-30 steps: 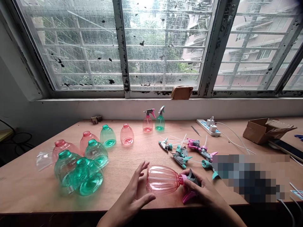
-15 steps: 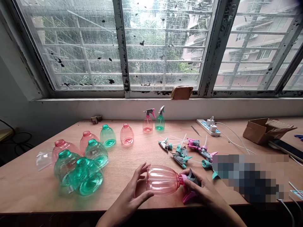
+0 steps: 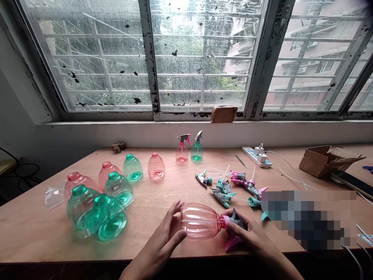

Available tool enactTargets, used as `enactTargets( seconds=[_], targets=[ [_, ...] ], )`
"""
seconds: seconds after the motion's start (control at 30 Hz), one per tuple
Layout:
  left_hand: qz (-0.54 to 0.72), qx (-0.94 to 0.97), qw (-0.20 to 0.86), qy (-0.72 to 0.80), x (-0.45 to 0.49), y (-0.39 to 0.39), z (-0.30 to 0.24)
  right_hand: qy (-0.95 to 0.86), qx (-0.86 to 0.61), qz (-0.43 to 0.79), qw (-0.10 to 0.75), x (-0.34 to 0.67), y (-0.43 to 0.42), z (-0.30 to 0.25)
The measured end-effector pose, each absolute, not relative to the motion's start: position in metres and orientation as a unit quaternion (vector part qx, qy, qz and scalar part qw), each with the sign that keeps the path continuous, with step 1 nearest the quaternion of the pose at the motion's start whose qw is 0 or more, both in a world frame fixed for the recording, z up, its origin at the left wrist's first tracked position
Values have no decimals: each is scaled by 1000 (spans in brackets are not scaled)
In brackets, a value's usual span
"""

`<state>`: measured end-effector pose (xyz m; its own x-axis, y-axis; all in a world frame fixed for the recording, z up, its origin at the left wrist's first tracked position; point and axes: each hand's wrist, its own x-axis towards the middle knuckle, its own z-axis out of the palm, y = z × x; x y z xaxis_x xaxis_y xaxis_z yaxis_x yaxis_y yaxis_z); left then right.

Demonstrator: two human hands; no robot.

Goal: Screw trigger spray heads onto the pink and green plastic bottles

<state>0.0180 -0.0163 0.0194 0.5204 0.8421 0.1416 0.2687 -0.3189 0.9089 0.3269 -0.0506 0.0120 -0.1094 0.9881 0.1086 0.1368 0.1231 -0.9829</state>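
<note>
A clear pink spray bottle (image 3: 200, 221) lies sideways in the air just above the table's near part, its base to the left. My right hand (image 3: 247, 229) is closed around its grey-and-pink trigger spray head (image 3: 237, 219), fitted at the neck. Around the base curves my left hand (image 3: 167, 227), its thumb and fingers spread apart; their tips are at the bottle's edge, and I cannot tell how firmly they touch. Beyond my right hand lie several loose spray heads (image 3: 223, 192) with white tubes. To the left stand several green bottles (image 3: 107, 219) and pink bottles (image 3: 156, 167) without heads.
Two complete spray bottles (image 3: 182, 152) stand near the back wall. A power strip (image 3: 256, 157) with plugs and white cables, an open cardboard box (image 3: 328, 161) and a dark phone (image 3: 354, 184) are at the right. A blurred patch hides part of the table's right side.
My left thumb has drawn back slightly from the bottle's base, and its fingers have shifted a little. The right hand keeps its hold on the spray head, almost unmoved.
</note>
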Motion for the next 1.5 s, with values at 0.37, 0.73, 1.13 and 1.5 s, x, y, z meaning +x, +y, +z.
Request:
enactTargets(
  seconds=[0.37,0.73,1.13,1.5],
  targets=[
    [312,744,457,374,15,-18,19,-587,-488,460,454,328,-51,11],
    [327,748,467,340,17,-21,22,-587,-490,449,462,326,-52,15],
    [300,731,463,401,19,-19,28,-582,-482,466,460,327,-53,12],
    [311,743,472,359,15,-21,24,-571,-491,464,467,323,-54,16]
  ],
)
